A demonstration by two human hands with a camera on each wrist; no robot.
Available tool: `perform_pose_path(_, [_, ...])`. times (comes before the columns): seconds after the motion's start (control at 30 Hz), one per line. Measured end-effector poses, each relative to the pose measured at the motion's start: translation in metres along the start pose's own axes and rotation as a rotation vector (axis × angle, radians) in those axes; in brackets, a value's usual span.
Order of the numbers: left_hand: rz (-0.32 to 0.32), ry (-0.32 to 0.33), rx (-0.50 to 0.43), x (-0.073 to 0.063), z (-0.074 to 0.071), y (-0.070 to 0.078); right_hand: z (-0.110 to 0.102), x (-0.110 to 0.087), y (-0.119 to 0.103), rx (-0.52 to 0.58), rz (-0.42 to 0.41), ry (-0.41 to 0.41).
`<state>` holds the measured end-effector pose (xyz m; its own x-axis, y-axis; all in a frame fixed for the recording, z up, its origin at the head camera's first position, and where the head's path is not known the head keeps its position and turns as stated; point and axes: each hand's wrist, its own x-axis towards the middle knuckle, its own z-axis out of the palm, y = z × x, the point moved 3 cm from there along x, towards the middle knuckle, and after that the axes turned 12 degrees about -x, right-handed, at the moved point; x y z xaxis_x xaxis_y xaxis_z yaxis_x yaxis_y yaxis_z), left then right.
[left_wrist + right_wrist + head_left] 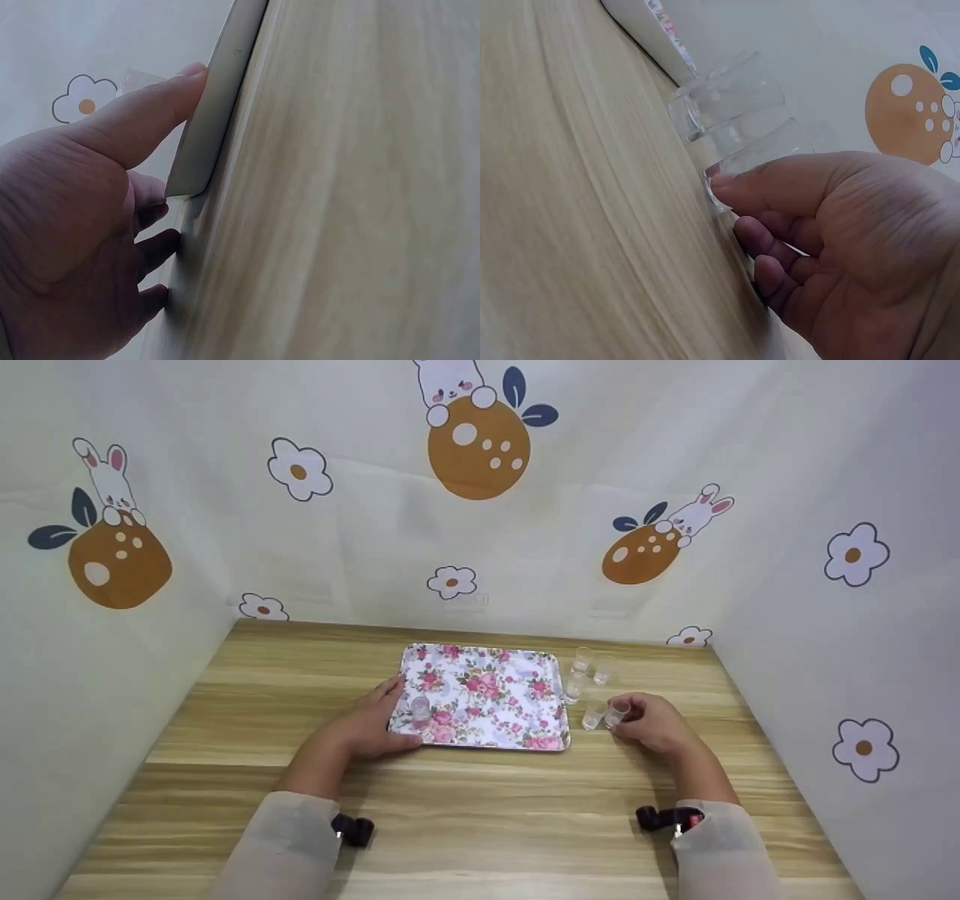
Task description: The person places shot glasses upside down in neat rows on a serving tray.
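A rectangular floral tray (480,697) lies on the wooden table, and one small clear shot glass (421,708) stands near its left front corner. My left hand (373,721) holds that corner, thumb along the front rim and fingers at the left side. In the left wrist view the thumb meets the outer wall of the tray (214,112). To the right of the tray, my right hand (651,723) pinches another shot glass (616,713) low down between thumb and fingers. Right beside it stands a second clear glass (592,716), nearer the tray.
Behind the right hand, several more clear glasses (602,670) stand by the tray's right edge. Pale cloth walls (360,532) printed with rabbits and flowers enclose the wooden table (480,817) at the back and both sides.
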<state>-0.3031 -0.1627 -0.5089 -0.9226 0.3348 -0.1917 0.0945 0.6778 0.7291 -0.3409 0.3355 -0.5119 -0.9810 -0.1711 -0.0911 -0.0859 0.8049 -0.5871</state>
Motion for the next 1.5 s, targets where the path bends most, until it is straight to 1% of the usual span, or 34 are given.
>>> perform_pose_path(0.27, [0.004, -0.001, 0.004, 0.000, 0.000, 0.003, 0.000, 0.000, 0.005, -0.043, 0.028, 0.025])
perform_pose_path(0.37, [-0.001, -0.003, -0.001, 0.000, 0.001, 0.002, -0.003, 0.000, 0.004, -0.040, 0.048, 0.037])
perform_pose_path(0.53, [-0.024, -0.006, -0.007, -0.001, 0.001, 0.000, -0.011, -0.001, -0.003, 0.024, 0.075, 0.064])
perform_pose_path(0.63, [-0.027, -0.006, -0.009, -0.001, 0.000, 0.001, -0.018, -0.003, -0.008, 0.063, 0.086, 0.101])
perform_pose_path(0.77, [-0.027, -0.003, -0.006, -0.001, 0.000, 0.001, -0.025, -0.006, -0.017, 0.124, 0.074, 0.185])
perform_pose_path(0.9, [-0.011, 0.000, -0.018, -0.002, 0.000, 0.003, -0.028, -0.007, -0.026, 0.207, 0.051, 0.223])
perform_pose_path(0.97, [-0.004, 0.002, -0.025, -0.002, 0.000, 0.004, -0.028, -0.007, -0.032, 0.231, 0.046, 0.233])
perform_pose_path(1.07, [-0.002, 0.002, -0.028, -0.003, -0.001, 0.005, -0.026, -0.008, -0.041, 0.238, 0.035, 0.242])
perform_pose_path(1.17, [-0.009, 0.002, -0.021, -0.004, -0.002, 0.004, -0.019, -0.006, -0.055, 0.253, 0.014, 0.234])
perform_pose_path(1.33, [-0.014, 0.003, -0.012, -0.004, -0.004, 0.004, -0.002, -0.001, -0.086, 0.286, -0.045, 0.192])
perform_pose_path(1.5, [-0.012, 0.000, 0.003, -0.003, -0.003, 0.005, 0.015, 0.005, -0.120, 0.316, -0.085, 0.156])
